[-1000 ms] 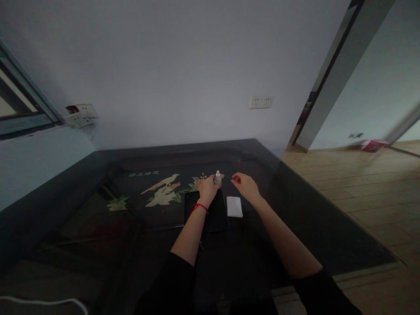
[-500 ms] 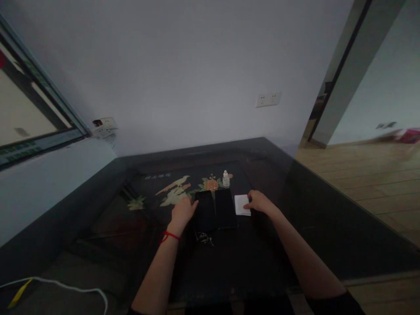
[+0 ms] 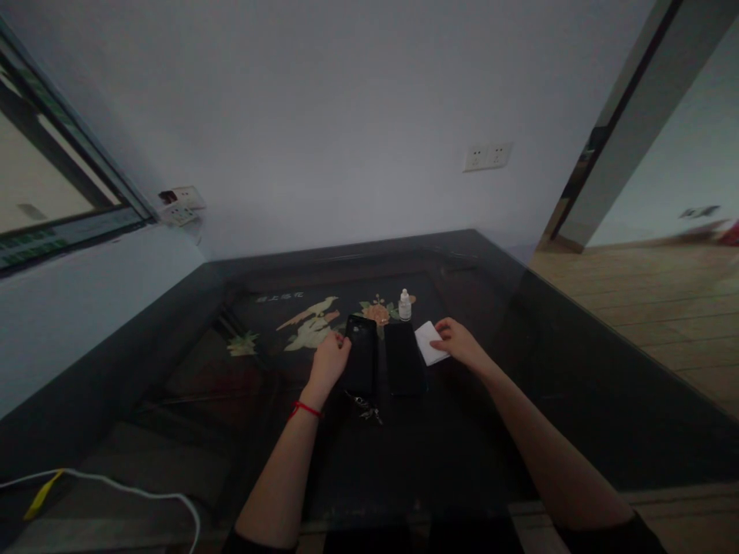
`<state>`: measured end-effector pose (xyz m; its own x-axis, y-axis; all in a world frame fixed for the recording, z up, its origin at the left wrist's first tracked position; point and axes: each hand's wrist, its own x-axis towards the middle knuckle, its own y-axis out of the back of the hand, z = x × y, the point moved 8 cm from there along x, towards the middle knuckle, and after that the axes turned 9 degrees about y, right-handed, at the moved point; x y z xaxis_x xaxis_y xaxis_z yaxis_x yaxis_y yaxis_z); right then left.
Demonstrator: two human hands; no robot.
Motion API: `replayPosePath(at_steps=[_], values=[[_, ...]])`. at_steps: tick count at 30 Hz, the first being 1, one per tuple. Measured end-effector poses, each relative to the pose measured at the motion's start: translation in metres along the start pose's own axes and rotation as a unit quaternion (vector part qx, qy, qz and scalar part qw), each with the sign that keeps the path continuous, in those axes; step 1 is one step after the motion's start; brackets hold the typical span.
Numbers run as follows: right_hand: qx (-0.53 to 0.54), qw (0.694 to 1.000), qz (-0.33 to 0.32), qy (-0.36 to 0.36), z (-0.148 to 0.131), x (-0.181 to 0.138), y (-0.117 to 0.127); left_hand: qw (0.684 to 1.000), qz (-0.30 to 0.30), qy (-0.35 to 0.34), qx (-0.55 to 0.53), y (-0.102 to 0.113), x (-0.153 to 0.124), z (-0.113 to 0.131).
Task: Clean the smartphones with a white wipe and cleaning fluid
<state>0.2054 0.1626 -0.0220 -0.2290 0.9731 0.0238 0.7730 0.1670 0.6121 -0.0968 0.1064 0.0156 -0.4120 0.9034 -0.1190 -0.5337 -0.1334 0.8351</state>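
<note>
My left hand (image 3: 331, 358) is closed on the left edge of a black phone (image 3: 362, 358), whose camera end points away from me and whose left side looks slightly raised. A silvery charm (image 3: 367, 408) hangs from its near end. Just to the right lies a second flat black slab (image 3: 405, 359), like another phone or a dark panel. My right hand (image 3: 456, 341) pinches the right side of a folded white cloth or paper (image 3: 428, 344), turned at an angle beside the slab. Behind them stands a small white-capped bottle (image 3: 405, 306).
The dark glossy table (image 3: 450, 438) has a painted bird (image 3: 312, 327) and flower (image 3: 376, 312) on its top. A white cable (image 3: 121, 486) with a yellow tag crosses the lower left. Sockets (image 3: 488, 157) sit on the wall behind, and a window (image 3: 51, 161) is at left.
My left hand has tilted the left phone, so its edge and camera end now show. My right hand has turned the white piece askew and lifted its right side slightly.
</note>
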Motion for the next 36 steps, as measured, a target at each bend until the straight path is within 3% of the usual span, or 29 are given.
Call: replayPosePath(at_steps=[4,7,8,11,15,17,19,21,25,30,36], values=[[0.093,0.996,-0.005,0.005,-0.006,-0.004,-0.002,0.994,-0.011,0.005,-0.111,-0.001,0.000,0.004],[0.102,0.992,0.070,0.005,-0.008,-0.004,0.017,0.967,-0.061,0.018,-0.247,-0.009,-0.005,0.009],[0.105,0.989,0.100,0.005,-0.009,-0.004,0.025,0.942,-0.087,0.031,-0.322,-0.013,-0.009,0.011],[0.139,0.974,0.177,0.002,-0.011,-0.007,0.042,0.826,-0.166,0.079,-0.533,-0.025,-0.024,0.021],[0.204,0.938,0.273,0.065,-0.034,-0.022,0.056,0.715,-0.296,0.098,-0.626,-0.042,-0.058,0.048],[0.107,0.934,0.312,0.137,-0.062,-0.034,0.061,0.657,-0.371,0.092,-0.650,-0.050,-0.079,0.064],[-0.027,0.929,0.310,0.201,-0.091,-0.044,0.054,0.621,-0.422,0.081,-0.655,-0.056,-0.096,0.077],[-0.125,0.922,0.275,0.243,-0.112,-0.048,0.038,0.612,-0.434,0.088,-0.655,-0.061,-0.106,0.082],[-0.234,0.902,0.192,0.309,-0.134,-0.051,0.005,0.630,-0.412,0.122,-0.647,-0.067,-0.110,0.079],[-0.202,0.890,0.190,0.362,-0.146,-0.057,-0.001,0.641,-0.408,0.109,-0.641,-0.069,-0.109,0.078],[-0.146,0.888,0.205,0.386,-0.146,-0.060,0.004,0.623,-0.424,0.105,-0.649,-0.074,-0.110,0.079]])
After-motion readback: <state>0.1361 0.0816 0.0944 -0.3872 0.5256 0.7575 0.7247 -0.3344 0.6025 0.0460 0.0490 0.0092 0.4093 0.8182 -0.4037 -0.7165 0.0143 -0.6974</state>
